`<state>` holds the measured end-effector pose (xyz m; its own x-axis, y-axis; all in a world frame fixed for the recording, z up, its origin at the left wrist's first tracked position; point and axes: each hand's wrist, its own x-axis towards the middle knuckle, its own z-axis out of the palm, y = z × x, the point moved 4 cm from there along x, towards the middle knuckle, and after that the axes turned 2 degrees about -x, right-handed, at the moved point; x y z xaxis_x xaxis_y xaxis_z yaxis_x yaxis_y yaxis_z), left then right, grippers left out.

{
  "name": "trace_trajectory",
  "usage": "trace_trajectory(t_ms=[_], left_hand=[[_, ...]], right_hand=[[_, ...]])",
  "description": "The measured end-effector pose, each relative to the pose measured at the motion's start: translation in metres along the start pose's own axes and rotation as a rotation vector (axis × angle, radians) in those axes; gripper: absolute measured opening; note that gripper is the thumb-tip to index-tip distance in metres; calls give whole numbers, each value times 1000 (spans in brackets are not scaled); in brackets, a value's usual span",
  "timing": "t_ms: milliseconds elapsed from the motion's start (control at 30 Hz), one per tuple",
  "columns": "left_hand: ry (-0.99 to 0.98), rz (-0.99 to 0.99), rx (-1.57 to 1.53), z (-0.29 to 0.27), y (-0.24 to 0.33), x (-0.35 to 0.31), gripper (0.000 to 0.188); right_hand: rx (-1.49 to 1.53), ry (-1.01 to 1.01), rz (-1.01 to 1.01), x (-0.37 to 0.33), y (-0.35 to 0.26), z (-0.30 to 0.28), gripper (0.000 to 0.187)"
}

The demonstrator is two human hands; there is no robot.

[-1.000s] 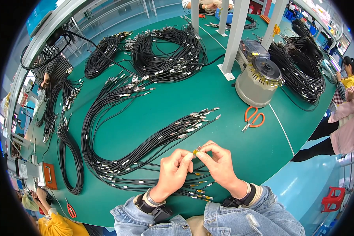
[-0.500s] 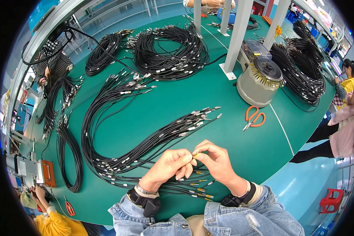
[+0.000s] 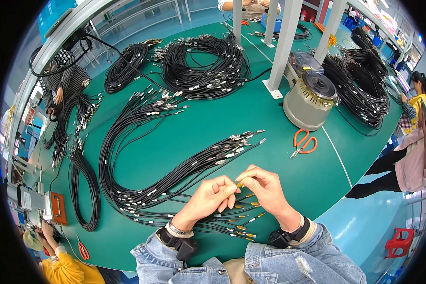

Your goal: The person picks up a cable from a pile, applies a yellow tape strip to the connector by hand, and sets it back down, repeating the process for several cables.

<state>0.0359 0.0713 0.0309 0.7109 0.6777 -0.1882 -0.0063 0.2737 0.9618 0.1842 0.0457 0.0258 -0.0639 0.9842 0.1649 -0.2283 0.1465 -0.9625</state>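
Note:
My left hand [image 3: 214, 194] and my right hand [image 3: 264, 187] meet over the near part of the green table [image 3: 274, 125]. Their fingertips pinch a small yellow piece [image 3: 240, 184], apparently at a cable's end; the fingers cover most of it. Beneath and beside both hands, loose cable ends [image 3: 241, 228] with yellow and silver tips fan toward the right. They belong to a long bundle of black cables [image 3: 110, 156] with white tags, which curves round in a U to my left. Its other ends lie farther back.
Orange-handled scissors [image 3: 304, 144] lie right of my hands, before a grey round feeder machine [image 3: 310, 102]. Metal posts [image 3: 285, 52] rise from the table. Coiled cables [image 3: 203, 66] lie at the back, more cables [image 3: 357, 90] at the right. Co-workers sit around; a red stool [image 3: 399, 242] stands right.
Both hands have risen slightly and shifted a little right, still pinching together at the yellow piece. Another yellow-tipped cable end now shows beneath my right hand.

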Motion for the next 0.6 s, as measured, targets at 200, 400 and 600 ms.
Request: trace_trajectory(t_ms=[200, 400, 600], left_hand=[[72, -46, -118, 6, 5, 1, 26], [49, -36, -53, 3, -8, 3, 22], [119, 45, 7, 2, -15, 4, 23]], right_hand=[[-49, -39, -12, 1, -1, -1, 13], [-14, -72, 23, -1, -2, 1, 12], [-144, -151, 62, 5, -2, -10, 13]])
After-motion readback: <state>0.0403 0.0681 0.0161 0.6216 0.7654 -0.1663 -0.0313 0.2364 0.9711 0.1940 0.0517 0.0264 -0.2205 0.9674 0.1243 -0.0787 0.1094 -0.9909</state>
